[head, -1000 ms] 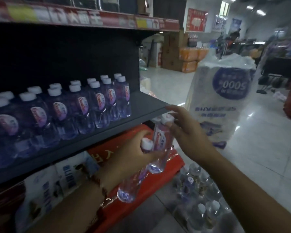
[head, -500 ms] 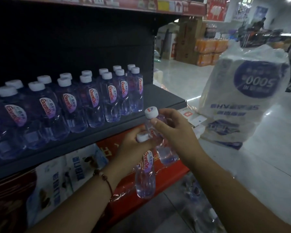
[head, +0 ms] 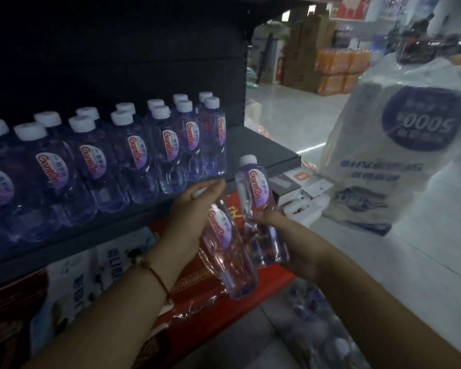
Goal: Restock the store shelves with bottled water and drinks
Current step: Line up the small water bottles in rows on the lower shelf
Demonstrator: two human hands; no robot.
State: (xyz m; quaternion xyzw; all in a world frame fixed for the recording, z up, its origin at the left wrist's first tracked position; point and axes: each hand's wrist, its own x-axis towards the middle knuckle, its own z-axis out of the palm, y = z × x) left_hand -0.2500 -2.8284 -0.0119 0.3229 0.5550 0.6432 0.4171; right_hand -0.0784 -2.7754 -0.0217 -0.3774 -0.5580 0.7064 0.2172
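Observation:
Two small clear water bottles with white caps are in my hands, just below the front edge of the dark shelf (head: 272,155). My left hand (head: 194,211) grips the top of one bottle (head: 229,251), which hangs tilted with its base down and to the right. My right hand (head: 301,251) holds the other bottle (head: 253,193) from below, nearly upright, with its cap level with the shelf edge. Two rows of several identical bottles (head: 133,155) stand on the shelf. Bare shelf shows to the right of the last bottle.
A large white plastic-wrapped pack (head: 399,150) stands on the floor at right. More wrapped bottles (head: 320,331) lie on the floor below my arms. Red packaged goods (head: 197,296) fill the lower shelf. Cartons and orange drink packs (head: 338,67) are stacked far back.
Both hands rose toward the shelf edge with their bottles. My right hand shifted from the cap end to the lower body of its bottle, which now stands more upright.

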